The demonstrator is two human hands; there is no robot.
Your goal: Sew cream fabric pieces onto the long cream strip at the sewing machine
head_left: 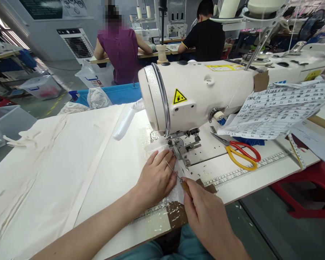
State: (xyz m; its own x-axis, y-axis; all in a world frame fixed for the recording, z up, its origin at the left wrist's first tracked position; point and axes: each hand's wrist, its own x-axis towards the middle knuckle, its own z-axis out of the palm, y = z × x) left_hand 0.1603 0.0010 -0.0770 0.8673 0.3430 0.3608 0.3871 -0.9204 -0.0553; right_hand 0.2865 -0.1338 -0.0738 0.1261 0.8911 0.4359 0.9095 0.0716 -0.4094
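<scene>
A yellow warning triangle (pixel 180 96) with a black border and pictogram stands on the machine (pixel 195 85). Its yellow label (pixel 224 67), the sheet's (pixel 276 110) black characters and the worktop (pixel 241 189) ruler's (pixel 227 176) numbers are too blurred to read.

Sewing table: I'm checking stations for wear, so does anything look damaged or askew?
The brown patch at the table's front edge looks scuffed: pale flecks break it up, though some may be glare. The marked sheet tilts askew beside the sewing machine.
</scene>
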